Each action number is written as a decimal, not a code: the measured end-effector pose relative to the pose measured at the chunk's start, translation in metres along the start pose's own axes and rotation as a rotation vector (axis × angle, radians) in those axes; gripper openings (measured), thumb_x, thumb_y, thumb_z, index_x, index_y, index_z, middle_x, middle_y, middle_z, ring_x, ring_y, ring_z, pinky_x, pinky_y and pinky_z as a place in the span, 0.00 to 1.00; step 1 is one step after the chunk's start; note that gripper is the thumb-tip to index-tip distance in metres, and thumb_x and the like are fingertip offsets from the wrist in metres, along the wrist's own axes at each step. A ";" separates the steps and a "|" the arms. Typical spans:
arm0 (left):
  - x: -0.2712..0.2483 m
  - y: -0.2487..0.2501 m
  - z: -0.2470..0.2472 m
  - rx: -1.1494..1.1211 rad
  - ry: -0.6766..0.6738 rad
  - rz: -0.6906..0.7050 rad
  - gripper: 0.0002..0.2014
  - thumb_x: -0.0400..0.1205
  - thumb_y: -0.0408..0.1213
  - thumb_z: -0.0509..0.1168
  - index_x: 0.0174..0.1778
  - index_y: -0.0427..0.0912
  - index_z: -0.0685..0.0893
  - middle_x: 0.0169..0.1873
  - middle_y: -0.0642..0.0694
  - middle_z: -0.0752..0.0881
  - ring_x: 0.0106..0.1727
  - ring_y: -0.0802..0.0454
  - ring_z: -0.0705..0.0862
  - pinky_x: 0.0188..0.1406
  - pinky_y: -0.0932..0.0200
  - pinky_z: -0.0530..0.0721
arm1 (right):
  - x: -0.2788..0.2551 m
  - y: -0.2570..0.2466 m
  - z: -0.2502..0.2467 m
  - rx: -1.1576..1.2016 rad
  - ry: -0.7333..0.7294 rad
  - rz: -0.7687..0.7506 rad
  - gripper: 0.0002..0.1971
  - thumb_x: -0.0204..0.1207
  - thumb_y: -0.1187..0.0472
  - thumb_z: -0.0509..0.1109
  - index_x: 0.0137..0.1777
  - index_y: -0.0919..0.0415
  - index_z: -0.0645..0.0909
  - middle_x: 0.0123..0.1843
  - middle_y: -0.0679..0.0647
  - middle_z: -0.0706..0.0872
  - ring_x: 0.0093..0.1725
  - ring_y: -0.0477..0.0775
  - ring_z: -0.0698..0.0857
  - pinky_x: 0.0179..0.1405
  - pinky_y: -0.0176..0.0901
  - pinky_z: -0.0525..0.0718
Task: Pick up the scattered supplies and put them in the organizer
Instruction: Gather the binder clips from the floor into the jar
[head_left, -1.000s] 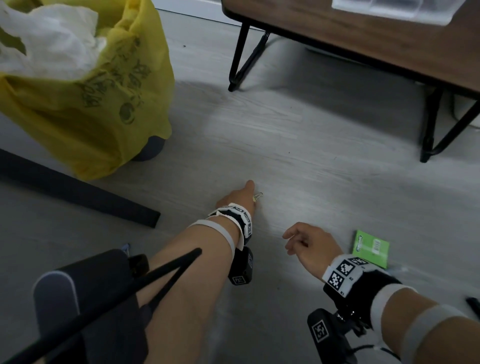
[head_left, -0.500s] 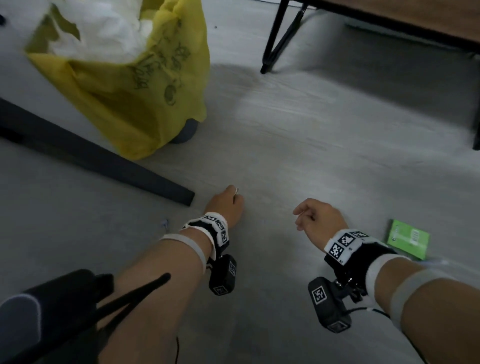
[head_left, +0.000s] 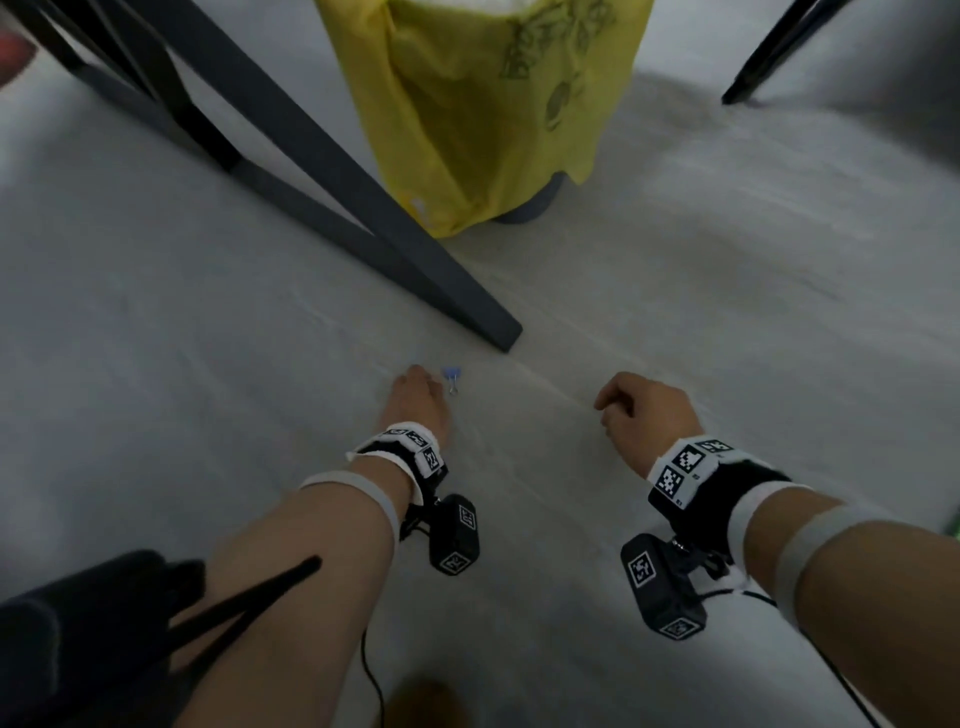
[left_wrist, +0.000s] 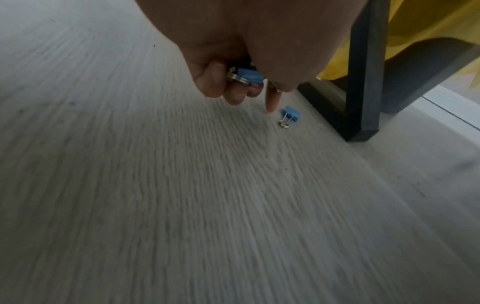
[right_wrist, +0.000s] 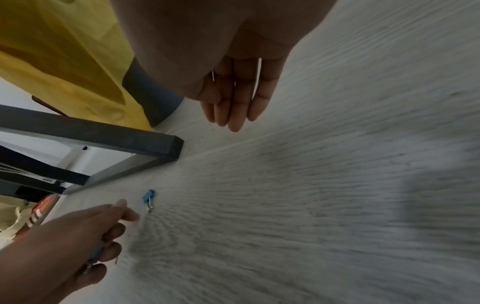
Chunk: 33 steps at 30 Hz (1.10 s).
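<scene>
A small blue binder clip lies on the pale floor just short of a dark furniture foot. My left hand hovers beside it, the index fingertip pointing down a little to the clip's left, apart from it. Its other fingers are curled round another blue binder clip and some metal pieces. My right hand hangs to the right with relaxed fingers and holds nothing that I can see. The organizer is not in view.
A dark slanted furniture leg ends on the floor just beyond the clip. Behind it stands a bin lined with a yellow bag. A black table leg shows at the top right. Bare floor lies around both hands.
The left hand left the spot of the paper clip, curled its fingers and moved left to the blue binder clip. The view swung left, and the right hand followed.
</scene>
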<state>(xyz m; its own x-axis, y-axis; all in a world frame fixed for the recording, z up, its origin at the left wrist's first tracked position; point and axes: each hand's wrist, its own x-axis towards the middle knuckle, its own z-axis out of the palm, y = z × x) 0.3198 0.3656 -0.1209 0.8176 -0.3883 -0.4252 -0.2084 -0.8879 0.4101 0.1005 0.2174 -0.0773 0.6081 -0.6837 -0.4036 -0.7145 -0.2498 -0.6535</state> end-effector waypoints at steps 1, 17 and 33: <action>0.001 0.002 0.001 -0.006 -0.011 -0.042 0.15 0.89 0.41 0.56 0.60 0.30 0.76 0.59 0.29 0.83 0.55 0.33 0.84 0.49 0.48 0.78 | 0.000 0.000 0.000 0.001 0.001 -0.002 0.12 0.74 0.66 0.60 0.42 0.50 0.81 0.36 0.53 0.88 0.36 0.60 0.88 0.40 0.57 0.88; -0.007 0.059 0.032 0.475 -0.199 0.136 0.15 0.87 0.40 0.53 0.61 0.32 0.75 0.59 0.33 0.83 0.57 0.34 0.85 0.46 0.50 0.75 | -0.005 0.039 -0.025 -0.001 0.050 0.104 0.12 0.73 0.66 0.61 0.38 0.47 0.80 0.37 0.52 0.89 0.37 0.58 0.89 0.44 0.55 0.89; -0.273 0.307 0.214 0.237 -1.263 0.761 0.20 0.86 0.46 0.65 0.30 0.42 0.74 0.22 0.44 0.74 0.17 0.51 0.70 0.18 0.66 0.70 | -0.244 0.271 -0.254 -0.263 0.143 0.769 0.08 0.80 0.57 0.60 0.50 0.50 0.81 0.52 0.54 0.87 0.49 0.62 0.86 0.54 0.52 0.86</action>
<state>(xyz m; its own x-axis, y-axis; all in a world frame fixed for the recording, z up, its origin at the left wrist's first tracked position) -0.0823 0.1467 -0.0514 -0.4908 -0.6062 -0.6258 -0.5416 -0.3504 0.7641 -0.3296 0.1428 0.0065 -0.1214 -0.8054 -0.5802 -0.9817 0.1838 -0.0496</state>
